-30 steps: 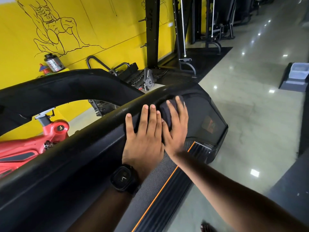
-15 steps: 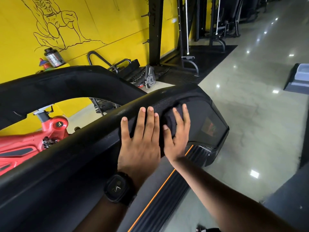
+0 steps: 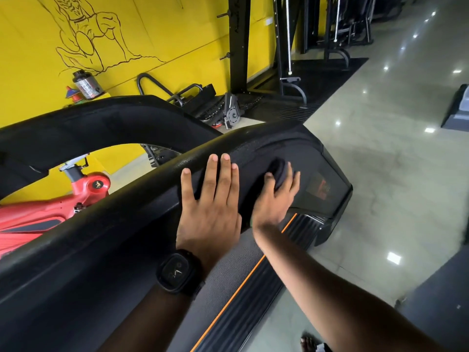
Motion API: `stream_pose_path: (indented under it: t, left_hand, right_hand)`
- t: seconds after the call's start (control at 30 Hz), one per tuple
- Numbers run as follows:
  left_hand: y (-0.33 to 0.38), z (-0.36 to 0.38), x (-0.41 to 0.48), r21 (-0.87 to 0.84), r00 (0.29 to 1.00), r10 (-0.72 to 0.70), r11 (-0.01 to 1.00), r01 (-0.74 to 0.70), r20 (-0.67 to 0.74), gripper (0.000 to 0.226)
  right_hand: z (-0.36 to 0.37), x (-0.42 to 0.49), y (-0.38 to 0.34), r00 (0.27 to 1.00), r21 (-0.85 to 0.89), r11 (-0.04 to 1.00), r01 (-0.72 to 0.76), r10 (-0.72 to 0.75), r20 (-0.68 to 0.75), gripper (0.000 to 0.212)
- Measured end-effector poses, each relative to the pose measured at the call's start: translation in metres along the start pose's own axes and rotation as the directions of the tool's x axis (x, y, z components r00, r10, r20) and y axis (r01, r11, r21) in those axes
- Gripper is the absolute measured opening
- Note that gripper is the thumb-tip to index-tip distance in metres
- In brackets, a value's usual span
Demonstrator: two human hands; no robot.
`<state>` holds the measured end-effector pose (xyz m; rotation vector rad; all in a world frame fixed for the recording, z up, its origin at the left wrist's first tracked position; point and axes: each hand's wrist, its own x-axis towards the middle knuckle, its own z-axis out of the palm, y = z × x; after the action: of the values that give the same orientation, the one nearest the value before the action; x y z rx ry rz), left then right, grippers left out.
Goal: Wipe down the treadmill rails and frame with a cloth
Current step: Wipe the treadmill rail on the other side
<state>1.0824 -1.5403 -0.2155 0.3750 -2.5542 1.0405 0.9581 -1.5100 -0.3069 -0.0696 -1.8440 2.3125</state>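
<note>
A black treadmill fills the view, with its near curved rail (image 3: 121,212) running from lower left up to the front housing (image 3: 327,174). My left hand (image 3: 210,207), with a black watch on the wrist, lies flat with straight fingers on the inner side of this rail. Just to its right, my right hand (image 3: 272,203) presses a dark bunched cloth (image 3: 279,170) against the frame beside the housing. This hand is blurred; the cloth bulges up between its thumb and fingers. The far rail (image 3: 101,123) arches behind.
A grey belt (image 3: 228,283) and a side strip with an orange line (image 3: 243,285) run below my arms. A red exercise bike (image 3: 50,214) stands left by the yellow wall, a canister (image 3: 86,85) on a ledge. Black gym racks (image 3: 286,59) stand behind; shiny floor (image 3: 393,161) lies right.
My right hand has slid the cloth to the right and slightly down along the frame, away from my left hand. My left hand stays flat on the rail.
</note>
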Motion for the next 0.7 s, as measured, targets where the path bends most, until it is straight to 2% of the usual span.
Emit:
stream_pose_path:
  t: [0.03,0.07,0.13,0.17,0.27,0.37,0.4,0.43,0.5,0.53,0.57,0.6,0.63,0.67,0.7]
  left_hand:
    - [0.000,0.001,0.000,0.012,1.000,0.002,1.000,-0.002,0.006,0.075]
    - [-0.001,0.001,0.000,0.017,1.000,0.002,1.000,-0.002,0.009,0.075]
    - [-0.001,0.001,0.001,0.009,1.000,0.000,1.000,0.000,0.000,0.074]
    - [0.000,0.001,0.000,0.002,1.000,-0.001,1.000,0.001,-0.004,0.074]
    - [0.000,-0.001,0.002,-0.003,1.000,0.007,1.000,-0.007,-0.003,0.075]
    - [0.000,-0.002,0.003,-0.005,1.000,0.009,1.000,-0.009,-0.005,0.074]
    - [0.000,-0.002,0.004,-0.008,1.000,0.009,1.000,-0.009,-0.005,0.075]
    - [0.001,-0.002,0.006,-0.013,1.000,0.012,1.000,-0.012,-0.004,0.076]
    - [0.003,-0.001,0.010,-0.023,1.000,0.017,1.000,-0.017,0.002,0.077]
    - [0.004,-0.001,0.011,-0.029,1.000,0.019,0.999,-0.018,0.007,0.077]
    - [0.005,-0.001,0.012,-0.032,1.000,0.018,0.999,-0.018,0.010,0.078]
    - [0.006,-0.001,0.013,-0.032,1.000,0.019,0.999,-0.018,0.013,0.078]
    - [0.006,-0.001,0.013,-0.029,1.000,0.019,0.999,-0.019,0.016,0.078]
    - [0.006,-0.001,0.013,-0.026,1.000,0.019,0.999,-0.019,0.016,0.078]
    - [0.006,0.000,0.013,-0.023,1.000,0.020,1.000,-0.020,0.012,0.078]
  right_hand:
    - [-0.001,-0.011,-0.003,0.998,-0.010,0.999,0.053,-0.053,0.040,0.069]
    - [-0.003,-0.019,-0.005,0.974,-0.033,0.979,0.200,-0.195,0.110,0.066]
    - [-0.007,-0.012,-0.012,0.876,-0.045,0.891,0.451,-0.433,0.212,0.060]
    - [-0.008,0.001,-0.017,0.849,-0.055,0.863,0.502,-0.480,0.218,0.058]
    - [-0.004,0.032,-0.017,0.867,-0.050,0.874,0.484,-0.471,0.162,0.056]
    - [0.001,0.021,-0.019,0.964,0.097,0.962,0.255,-0.260,0.049,0.055]
    - [0.003,0.015,-0.021,0.965,0.105,0.961,0.255,-0.260,0.035,0.053]
    - [0.003,0.012,-0.021,0.940,0.067,0.940,0.334,-0.338,0.050,0.049]
    - [0.000,0.020,-0.021,0.820,-0.029,0.827,0.561,-0.551,0.156,0.044]
    - [-0.003,0.031,-0.021,0.767,-0.068,0.773,0.631,-0.608,0.205,0.044]
    - [-0.006,0.042,-0.019,0.752,-0.085,0.756,0.649,-0.621,0.224,0.044]
    - [-0.008,0.054,-0.017,0.792,-0.085,0.795,0.601,-0.577,0.201,0.045]
    - [-0.010,0.063,-0.016,0.872,-0.069,0.874,0.481,-0.470,0.137,0.046]
    - [-0.010,0.066,-0.016,0.947,-0.038,0.948,0.317,-0.314,0.067,0.048]
    - [-0.007,0.064,-0.018,0.985,-0.022,0.985,0.172,-0.172,0.023,0.051]
